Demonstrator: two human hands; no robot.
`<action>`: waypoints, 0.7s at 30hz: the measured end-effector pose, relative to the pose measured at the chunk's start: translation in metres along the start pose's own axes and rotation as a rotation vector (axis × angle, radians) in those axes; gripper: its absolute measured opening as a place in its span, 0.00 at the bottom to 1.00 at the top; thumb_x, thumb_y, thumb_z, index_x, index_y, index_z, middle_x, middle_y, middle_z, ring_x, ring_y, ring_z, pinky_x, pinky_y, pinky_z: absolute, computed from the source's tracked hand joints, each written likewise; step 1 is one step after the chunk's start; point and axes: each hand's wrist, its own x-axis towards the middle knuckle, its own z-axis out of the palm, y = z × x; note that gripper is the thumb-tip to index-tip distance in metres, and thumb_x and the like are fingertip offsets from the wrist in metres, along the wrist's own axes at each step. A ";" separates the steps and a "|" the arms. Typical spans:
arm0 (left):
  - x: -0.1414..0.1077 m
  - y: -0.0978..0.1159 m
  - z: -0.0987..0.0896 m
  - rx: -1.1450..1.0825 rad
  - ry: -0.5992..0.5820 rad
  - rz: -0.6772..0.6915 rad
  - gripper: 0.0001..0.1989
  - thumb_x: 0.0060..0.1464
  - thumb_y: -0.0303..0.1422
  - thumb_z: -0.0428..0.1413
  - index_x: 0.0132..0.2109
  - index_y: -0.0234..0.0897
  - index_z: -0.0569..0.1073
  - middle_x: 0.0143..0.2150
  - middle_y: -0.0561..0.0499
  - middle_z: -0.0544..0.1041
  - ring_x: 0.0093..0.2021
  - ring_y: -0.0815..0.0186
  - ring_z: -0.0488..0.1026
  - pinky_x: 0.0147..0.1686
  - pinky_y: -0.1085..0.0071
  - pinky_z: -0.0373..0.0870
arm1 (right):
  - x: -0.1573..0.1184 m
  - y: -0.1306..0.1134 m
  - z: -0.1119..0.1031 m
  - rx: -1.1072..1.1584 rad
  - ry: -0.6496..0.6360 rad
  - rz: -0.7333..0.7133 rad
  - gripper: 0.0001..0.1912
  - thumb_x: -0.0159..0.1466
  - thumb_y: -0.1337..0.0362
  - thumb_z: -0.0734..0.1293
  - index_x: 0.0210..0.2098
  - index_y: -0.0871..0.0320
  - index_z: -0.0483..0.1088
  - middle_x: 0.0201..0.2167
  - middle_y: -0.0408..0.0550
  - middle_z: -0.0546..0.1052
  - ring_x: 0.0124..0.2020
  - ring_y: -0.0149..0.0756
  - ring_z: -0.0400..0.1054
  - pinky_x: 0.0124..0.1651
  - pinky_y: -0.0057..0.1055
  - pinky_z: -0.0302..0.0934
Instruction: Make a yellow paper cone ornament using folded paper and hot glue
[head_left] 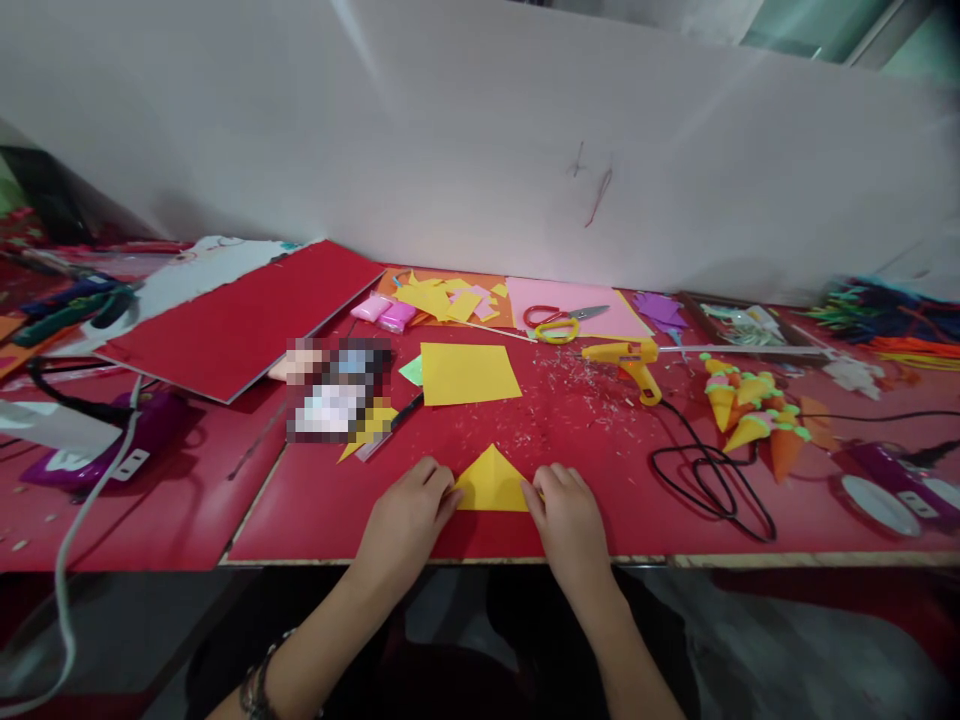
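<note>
A piece of yellow paper [491, 484], folded to a triangle with its point away from me, lies on the red table [315, 520] near the front edge. My left hand [412, 510] grips its left corner between thumb and fingers. At the right corner, my right hand [568, 510] pinches the paper in the same way. Both corner tips are hidden by my fingers. Just beyond the triangle lies a flat yellow sheet [471, 374], with a pen-like dark tool [397, 420] at its left.
Scissors [566, 320] rest on pink paper at the back. A yellow glue gun [626, 365] with a looped black cord lies right, near small ice-cream-cone crafts [750, 410]. A red board [247, 320] covers the back left. Paper scraps [442, 298] lie behind.
</note>
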 end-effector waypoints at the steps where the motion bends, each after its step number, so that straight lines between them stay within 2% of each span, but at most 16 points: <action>1: 0.000 0.000 0.000 0.003 -0.001 -0.001 0.10 0.58 0.33 0.42 0.32 0.36 0.65 0.33 0.51 0.67 0.30 0.68 0.67 0.25 0.75 0.57 | 0.000 0.000 0.000 -0.006 -0.009 -0.001 0.16 0.63 0.62 0.54 0.20 0.56 0.58 0.22 0.47 0.65 0.25 0.34 0.57 0.30 0.31 0.51; 7: 0.001 0.001 -0.001 -0.053 -0.014 -0.030 0.10 0.58 0.32 0.41 0.38 0.37 0.66 0.35 0.50 0.68 0.33 0.68 0.68 0.27 0.75 0.61 | 0.000 -0.001 0.000 -0.018 -0.053 0.019 0.14 0.62 0.64 0.56 0.20 0.57 0.58 0.23 0.47 0.66 0.26 0.34 0.58 0.31 0.30 0.51; 11: 0.002 -0.005 0.003 -0.054 -0.027 0.028 0.13 0.59 0.30 0.39 0.42 0.36 0.67 0.37 0.49 0.67 0.35 0.68 0.68 0.32 0.73 0.64 | 0.000 -0.001 -0.002 -0.029 -0.057 0.009 0.14 0.62 0.64 0.55 0.20 0.57 0.58 0.23 0.46 0.66 0.26 0.34 0.58 0.30 0.30 0.51; 14: 0.003 -0.011 0.001 0.039 -0.048 0.177 0.15 0.58 0.27 0.40 0.49 0.40 0.65 0.41 0.48 0.66 0.37 0.67 0.67 0.36 0.71 0.65 | 0.000 -0.001 -0.002 -0.038 -0.054 0.012 0.14 0.62 0.64 0.55 0.20 0.57 0.59 0.23 0.46 0.66 0.26 0.34 0.59 0.30 0.30 0.50; 17: 0.008 -0.020 -0.008 0.109 -0.054 0.356 0.20 0.56 0.24 0.42 0.52 0.48 0.63 0.49 0.49 0.63 0.47 0.64 0.62 0.45 0.66 0.62 | 0.000 -0.001 -0.002 -0.068 -0.066 0.019 0.13 0.62 0.64 0.56 0.21 0.57 0.60 0.23 0.46 0.67 0.27 0.35 0.59 0.31 0.30 0.50; 21: 0.021 -0.036 -0.019 0.102 -0.121 0.563 0.19 0.57 0.31 0.45 0.54 0.53 0.61 0.57 0.52 0.58 0.54 0.62 0.56 0.52 0.63 0.57 | 0.004 0.001 -0.004 -0.057 -0.116 0.001 0.12 0.61 0.65 0.58 0.22 0.58 0.62 0.24 0.45 0.68 0.28 0.34 0.60 0.31 0.29 0.50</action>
